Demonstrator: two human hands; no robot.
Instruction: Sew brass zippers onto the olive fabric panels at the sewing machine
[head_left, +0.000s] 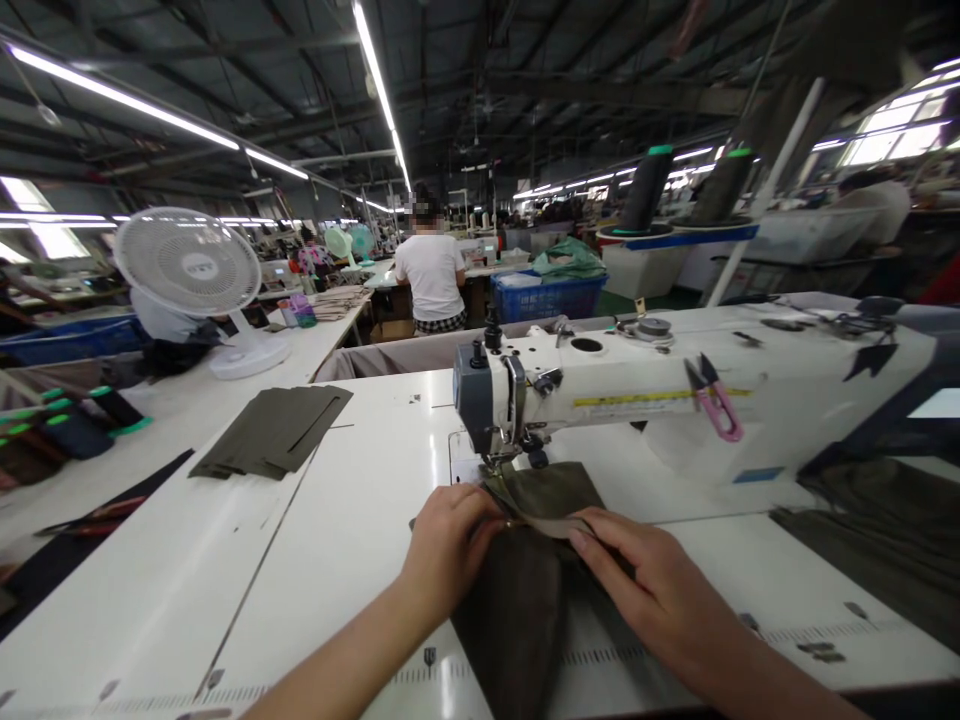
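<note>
Lying on the white table (pixel 337 520) just in front of the needle (pixel 499 462) of the sewing machine (pixel 637 400), the cloth (pixel 525 590) runs from the presser foot back toward the person and hangs over the near edge. It is a dark olive-brown fabric, smooth with a slight sheen, and a lighter folded strip crosses it between the two hands.

The left hand (pixel 450 545) is curled over the fold just beside the needle, fingers together and apparently pinching the edge, though the thumb is hidden, so the pinch is likely rather than certain. The right hand (pixel 645 590) lies flat on the cloth with its fingers stretched out, pressing down and gripping nothing.

The main risk, as I judge it, is to the left fingertips, which sit very close to the needle; a slip forward could bring them under it. The fold could also shift if the flat hand eases off, making the seam wander.

Pink snips (pixel 716 400) rest on the machine arm. A stack of cut pieces (pixel 274 430) lies well to the left, with a white fan (pixel 187 265) beyond it. Another person in a white shirt (pixel 431 275) sits far back, facing away.
</note>
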